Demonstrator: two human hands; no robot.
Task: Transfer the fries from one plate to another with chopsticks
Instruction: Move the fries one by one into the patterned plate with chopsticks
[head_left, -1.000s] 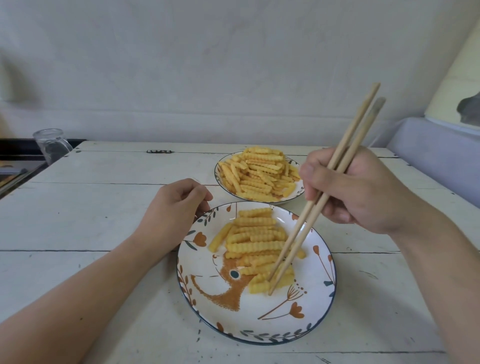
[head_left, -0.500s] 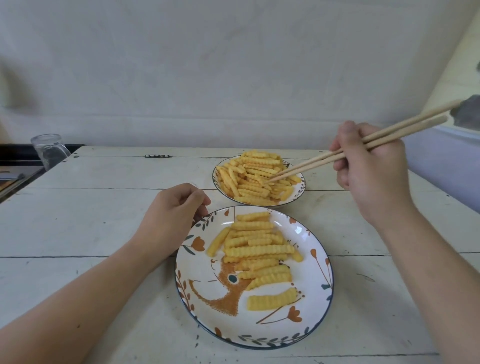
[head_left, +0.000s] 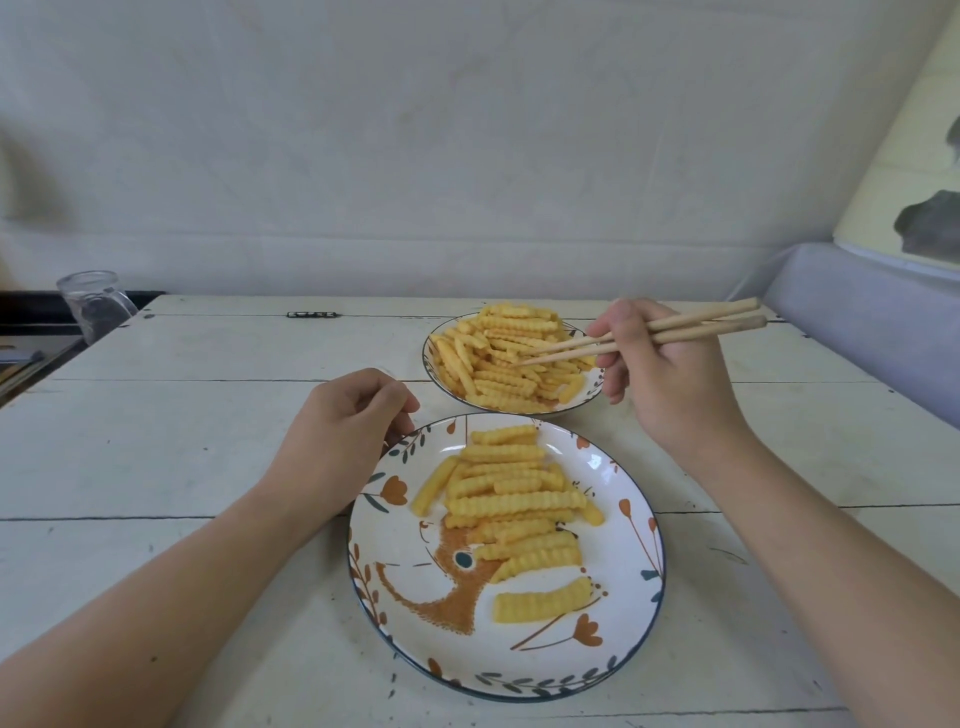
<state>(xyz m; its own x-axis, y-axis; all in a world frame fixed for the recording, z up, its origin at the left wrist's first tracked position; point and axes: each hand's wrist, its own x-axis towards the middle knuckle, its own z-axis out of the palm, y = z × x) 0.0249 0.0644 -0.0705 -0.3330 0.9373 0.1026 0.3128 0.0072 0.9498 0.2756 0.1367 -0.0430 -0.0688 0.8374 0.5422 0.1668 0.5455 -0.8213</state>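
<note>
Chopsticks (head_left: 639, 336) near-horizontal, tips pointing left into far fries (head_left: 498, 358) — right hand (head_left: 670, 374) fingers gripping.

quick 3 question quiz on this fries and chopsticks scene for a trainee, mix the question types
1. True or false: the wooden chopsticks have their tips over the far white plate of crinkle-cut fries.
2. Which hand grips the chopsticks? A) left hand B) right hand
3. Fill in: the left hand rests at the rim of the near ____-patterned plate.

Key: 1 true; 2 B; 3 floral.
</note>
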